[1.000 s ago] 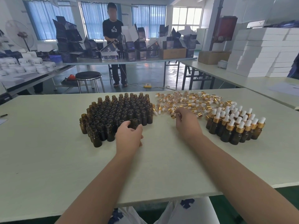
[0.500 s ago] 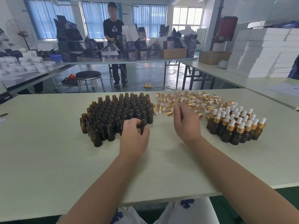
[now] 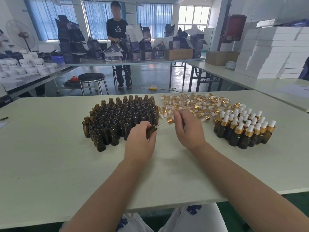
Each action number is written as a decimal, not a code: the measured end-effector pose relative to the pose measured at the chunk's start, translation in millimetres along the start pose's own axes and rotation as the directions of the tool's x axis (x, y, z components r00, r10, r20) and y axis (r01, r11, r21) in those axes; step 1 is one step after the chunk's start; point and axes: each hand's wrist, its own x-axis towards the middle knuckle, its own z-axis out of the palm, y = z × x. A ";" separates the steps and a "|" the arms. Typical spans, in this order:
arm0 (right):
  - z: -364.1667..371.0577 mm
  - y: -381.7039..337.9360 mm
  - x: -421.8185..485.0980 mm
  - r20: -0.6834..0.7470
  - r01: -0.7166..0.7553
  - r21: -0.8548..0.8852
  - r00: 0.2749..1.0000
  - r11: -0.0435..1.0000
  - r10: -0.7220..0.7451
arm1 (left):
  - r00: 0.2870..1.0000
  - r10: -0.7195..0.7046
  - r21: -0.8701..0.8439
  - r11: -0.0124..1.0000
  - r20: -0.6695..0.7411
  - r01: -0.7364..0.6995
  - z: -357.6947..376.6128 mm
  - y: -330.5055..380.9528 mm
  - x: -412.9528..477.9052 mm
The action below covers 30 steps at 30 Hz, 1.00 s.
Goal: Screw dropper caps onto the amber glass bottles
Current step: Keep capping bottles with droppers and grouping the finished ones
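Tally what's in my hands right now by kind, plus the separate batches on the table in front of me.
In left hand, amber bottle: 1
In right hand, dropper cap: 1
Batch of open bottles: 1
Heap of loose caps: 1
Batch of capped bottles: 1
Total: 5

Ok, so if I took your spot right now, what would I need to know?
Left hand grips one open amber bottle, tilted toward the other hand.
Right hand pinches a dropper cap; its glass tip is at the bottle's mouth, not screwed on yet.
Done: the capped bottles stand together on the right.
Left to do: the big cluster of uncapped bottles, using the loose caps piled beyond the hands.
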 end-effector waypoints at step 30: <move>5.2 5.4 -5.2 0.510 -0.100 0.128 0.860 0.987 0.021 | 0.997 -0.043 -0.074 0.996 0.061 0.048 0.0 -2.1 -1.1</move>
